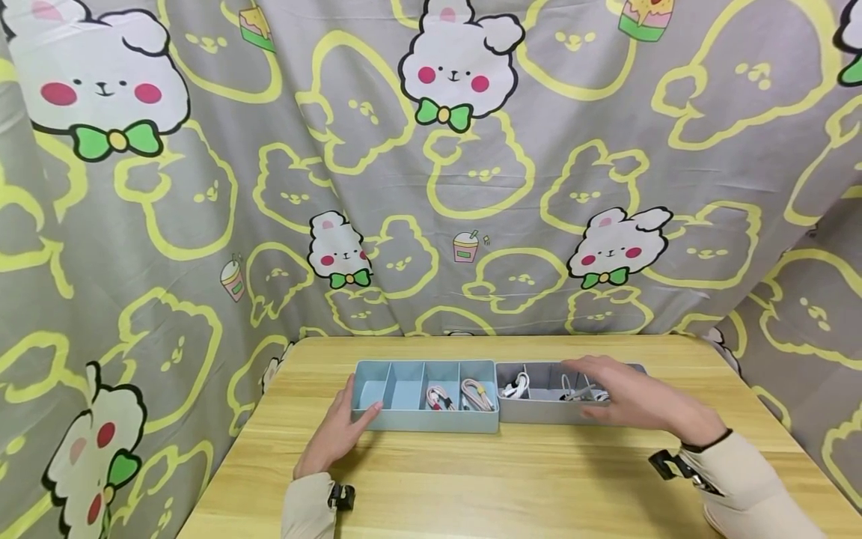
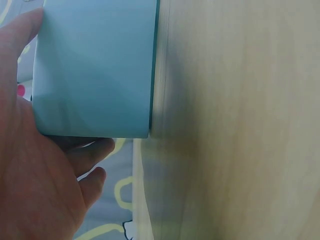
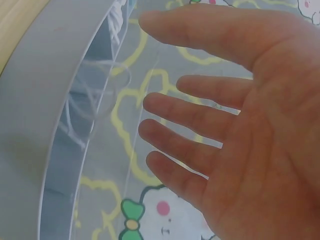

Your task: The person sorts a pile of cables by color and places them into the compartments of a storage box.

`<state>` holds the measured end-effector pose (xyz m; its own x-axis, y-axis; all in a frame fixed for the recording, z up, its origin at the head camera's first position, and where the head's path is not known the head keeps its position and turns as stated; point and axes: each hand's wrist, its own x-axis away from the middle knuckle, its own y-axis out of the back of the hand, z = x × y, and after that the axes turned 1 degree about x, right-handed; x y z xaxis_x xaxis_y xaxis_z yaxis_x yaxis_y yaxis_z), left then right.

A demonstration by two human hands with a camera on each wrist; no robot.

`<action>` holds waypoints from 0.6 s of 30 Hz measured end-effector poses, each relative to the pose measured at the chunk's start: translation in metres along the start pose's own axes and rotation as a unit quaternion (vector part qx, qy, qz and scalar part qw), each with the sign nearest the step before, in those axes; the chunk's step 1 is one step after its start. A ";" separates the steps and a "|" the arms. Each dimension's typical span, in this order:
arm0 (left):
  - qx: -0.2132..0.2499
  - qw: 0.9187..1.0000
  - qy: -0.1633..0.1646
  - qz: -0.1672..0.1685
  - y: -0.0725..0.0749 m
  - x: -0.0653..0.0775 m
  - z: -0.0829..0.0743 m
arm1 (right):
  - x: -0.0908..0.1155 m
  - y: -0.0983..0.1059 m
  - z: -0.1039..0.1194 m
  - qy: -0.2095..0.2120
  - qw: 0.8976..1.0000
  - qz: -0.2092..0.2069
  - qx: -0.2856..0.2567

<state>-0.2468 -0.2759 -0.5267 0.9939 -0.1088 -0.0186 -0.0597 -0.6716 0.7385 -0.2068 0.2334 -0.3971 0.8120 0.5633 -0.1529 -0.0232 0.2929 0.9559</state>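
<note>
A light blue divided storage box (image 1: pixel 431 421) stands on the table, with a bundled pinkish cable (image 1: pixel 478 395) and another coiled cable (image 1: pixel 439 399) in its two right compartments. My left hand (image 1: pixel 330 434) holds the box's left end, thumb at the front rim; the left wrist view shows the fingers around the blue end wall (image 2: pixel 95 75). Against its right end sits a grey divided box (image 1: pixel 539 412) holding a white cable bundle (image 1: pixel 517 385) and loose pale cable loops (image 3: pixel 97 100). Over the grey box hovers my right hand (image 1: pixel 636 397), fingers spread, holding nothing, partly hiding its right side.
Both boxes rest near the back of a wooden table (image 1: pixel 438 486). A grey curtain (image 1: pixel 498 299) with rabbit prints hangs right behind the table's back edge and along both sides. Wood surface extends in front of the boxes.
</note>
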 end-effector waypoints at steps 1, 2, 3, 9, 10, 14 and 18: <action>0.000 1.000 0.000 0.000 0.000 0.000 0.000 | 0.002 0.000 -0.002 0.000 1.000 -0.002 0.000; 0.001 1.000 0.000 0.000 0.000 0.001 0.001 | 0.005 0.001 -0.003 -0.001 1.000 -0.003 -0.002; 0.002 1.000 0.001 0.000 0.000 0.001 0.001 | 0.007 0.001 -0.005 -0.005 1.000 -0.003 -0.003; 0.004 1.000 0.002 0.001 0.000 0.001 0.000 | 0.021 0.001 -0.013 -0.025 1.000 -0.003 -0.002; 0.003 1.000 0.002 0.002 0.000 0.001 0.000 | 0.024 0.001 -0.015 -0.025 1.000 -0.004 -0.003; 0.004 1.000 0.001 0.003 0.000 0.001 0.000 | 0.037 0.000 -0.023 -0.035 0.999 -0.005 -0.010; 0.001 1.000 -0.001 0.004 0.001 -0.001 0.000 | 0.051 -0.002 -0.031 -0.049 0.999 -0.004 -0.008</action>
<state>-0.2476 -0.2760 -0.5258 0.9932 -0.1153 -0.0150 -0.0670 -0.6730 0.7366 -0.1838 0.2857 -0.4141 0.8653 0.4829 -0.1342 -0.0253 0.3095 0.9506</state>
